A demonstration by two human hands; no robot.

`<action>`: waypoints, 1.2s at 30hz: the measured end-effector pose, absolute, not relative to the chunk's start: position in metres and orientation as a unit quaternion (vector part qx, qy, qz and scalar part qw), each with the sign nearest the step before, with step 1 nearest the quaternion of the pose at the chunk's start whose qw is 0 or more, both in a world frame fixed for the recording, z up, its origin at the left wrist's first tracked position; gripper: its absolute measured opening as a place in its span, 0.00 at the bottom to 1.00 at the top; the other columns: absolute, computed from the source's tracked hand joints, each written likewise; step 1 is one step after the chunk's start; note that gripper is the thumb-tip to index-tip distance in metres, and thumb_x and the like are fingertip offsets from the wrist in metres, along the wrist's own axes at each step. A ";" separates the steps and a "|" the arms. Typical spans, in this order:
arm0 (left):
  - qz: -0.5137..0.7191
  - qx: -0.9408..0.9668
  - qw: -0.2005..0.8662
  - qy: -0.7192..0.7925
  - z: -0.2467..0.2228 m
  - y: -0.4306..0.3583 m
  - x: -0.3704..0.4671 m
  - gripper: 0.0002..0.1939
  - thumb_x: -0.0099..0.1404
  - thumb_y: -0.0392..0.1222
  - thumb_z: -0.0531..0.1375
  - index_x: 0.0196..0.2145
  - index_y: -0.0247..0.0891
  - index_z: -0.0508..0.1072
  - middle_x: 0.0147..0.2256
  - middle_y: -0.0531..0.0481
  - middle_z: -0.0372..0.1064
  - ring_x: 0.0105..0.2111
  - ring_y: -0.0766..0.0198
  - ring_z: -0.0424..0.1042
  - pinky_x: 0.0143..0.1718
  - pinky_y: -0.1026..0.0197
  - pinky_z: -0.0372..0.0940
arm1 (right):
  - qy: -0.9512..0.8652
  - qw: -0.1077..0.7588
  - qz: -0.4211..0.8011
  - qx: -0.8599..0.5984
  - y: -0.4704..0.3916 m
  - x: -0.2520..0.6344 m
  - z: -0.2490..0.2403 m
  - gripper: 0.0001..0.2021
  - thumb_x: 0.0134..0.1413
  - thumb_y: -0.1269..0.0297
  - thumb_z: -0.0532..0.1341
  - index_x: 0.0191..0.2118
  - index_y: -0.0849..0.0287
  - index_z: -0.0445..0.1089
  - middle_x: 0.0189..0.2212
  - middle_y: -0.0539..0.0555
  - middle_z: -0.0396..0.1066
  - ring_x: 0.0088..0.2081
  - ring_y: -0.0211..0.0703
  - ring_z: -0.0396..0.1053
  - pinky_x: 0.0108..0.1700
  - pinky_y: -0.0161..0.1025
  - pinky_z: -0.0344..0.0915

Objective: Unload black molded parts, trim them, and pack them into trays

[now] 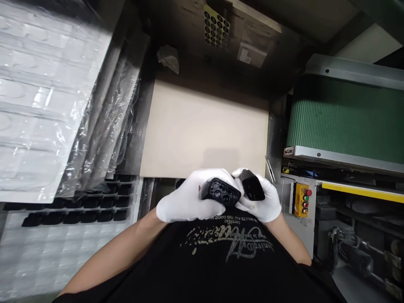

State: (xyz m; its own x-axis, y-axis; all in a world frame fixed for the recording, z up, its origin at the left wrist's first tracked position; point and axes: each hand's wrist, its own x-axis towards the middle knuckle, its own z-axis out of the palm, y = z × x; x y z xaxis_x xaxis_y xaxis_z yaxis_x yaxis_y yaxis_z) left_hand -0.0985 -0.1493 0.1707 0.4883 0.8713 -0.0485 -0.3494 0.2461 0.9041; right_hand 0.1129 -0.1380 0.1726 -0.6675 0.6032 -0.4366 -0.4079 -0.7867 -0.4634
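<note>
In a white glove, my left hand [197,195] is wrapped round a black part with round recesses [222,192], its recessed face turned up. Close beside it, my right hand [263,202], also gloved in white, grips a black part with a smooth dark face [253,187]. The two hands meet near the front edge of a beige board [205,126], just in front of my black shirt. My fingers' far sides are partly hidden behind the parts.
Clear plastic trays [41,84] are stacked at the left, above rows of black parts [88,216]. A green conveyor belt [344,118] stands at the right, with a yellow button box [302,200] below it. A thin metal tool [269,169] lies by the board's right edge.
</note>
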 end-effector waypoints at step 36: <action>0.213 0.651 0.550 0.477 0.191 -0.135 -0.087 0.27 0.52 0.35 0.64 0.52 0.41 0.74 0.47 0.47 0.77 0.45 0.50 0.77 0.47 0.51 0.74 | -0.700 0.295 0.331 -0.560 -0.136 0.201 0.135 0.10 0.64 0.61 0.66 0.49 0.51 0.82 0.46 0.56 0.83 0.46 0.51 0.80 0.54 0.55 0.76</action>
